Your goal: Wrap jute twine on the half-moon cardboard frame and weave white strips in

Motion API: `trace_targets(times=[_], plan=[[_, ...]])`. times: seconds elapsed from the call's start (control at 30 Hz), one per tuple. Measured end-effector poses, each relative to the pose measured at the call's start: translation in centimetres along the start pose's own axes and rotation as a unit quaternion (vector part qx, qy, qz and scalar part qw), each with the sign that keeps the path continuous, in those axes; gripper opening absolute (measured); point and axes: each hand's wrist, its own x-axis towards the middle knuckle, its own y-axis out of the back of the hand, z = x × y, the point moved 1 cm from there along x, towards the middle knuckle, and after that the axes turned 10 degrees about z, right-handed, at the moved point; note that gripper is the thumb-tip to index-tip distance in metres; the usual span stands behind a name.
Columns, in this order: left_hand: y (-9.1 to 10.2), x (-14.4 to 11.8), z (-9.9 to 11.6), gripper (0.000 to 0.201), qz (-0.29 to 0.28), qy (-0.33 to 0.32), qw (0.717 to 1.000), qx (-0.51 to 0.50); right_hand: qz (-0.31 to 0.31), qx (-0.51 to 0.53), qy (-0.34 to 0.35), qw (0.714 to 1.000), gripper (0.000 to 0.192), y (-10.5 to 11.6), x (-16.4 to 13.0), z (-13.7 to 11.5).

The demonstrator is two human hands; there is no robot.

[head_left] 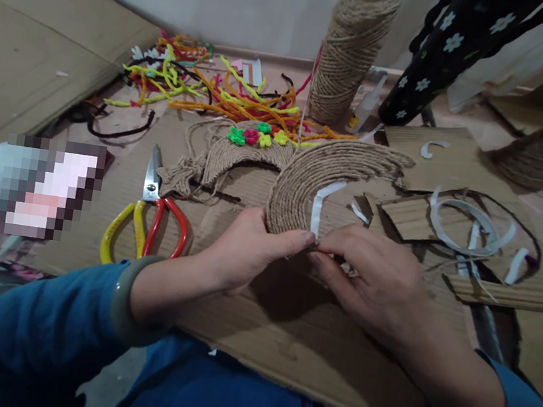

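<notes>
A crescent wrapped in rows of brown twine is held up in front of me. My left hand grips its lower left end, thumb on top. At that same end, my right hand has its thumb and fingertips pinched together; what lies between them is hidden. A bent white strip shows along the crescent's inner edge, close to both hands. Behind and to the left lies a smaller twine crescent with green, pink and yellow flowers on it, beside a twine star.
Scissors with red and yellow handles lie left of my hands, near a phone. Colourful fuzzy stems are piled at the back, beside a twine spool and a glue bottle. Rightward are cardboard scraps and a tape ring.
</notes>
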Motion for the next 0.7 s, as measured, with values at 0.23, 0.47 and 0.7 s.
trace_targets(times=[0.23, 0.47, 0.7], plan=[[0.13, -0.11, 0.02, 0.028, -0.033, -0.005, 0.999, 0.018, 0.032, 0.117, -0.142, 0.982, 0.011, 0.52, 0.56, 0.26], [-0.05, -0.15, -0.13, 0.024, -0.072, 0.011, 0.997, 0.004, -0.010, 0.182, -0.206, 0.961, 0.014, 0.50, 0.69, 0.20], [-0.08, -0.08, -0.04, 0.024, -0.062, 0.038, 0.997, 0.001, -0.001, 0.160, -0.196, 0.967, 0.011, 0.33, 0.62, 0.43]])
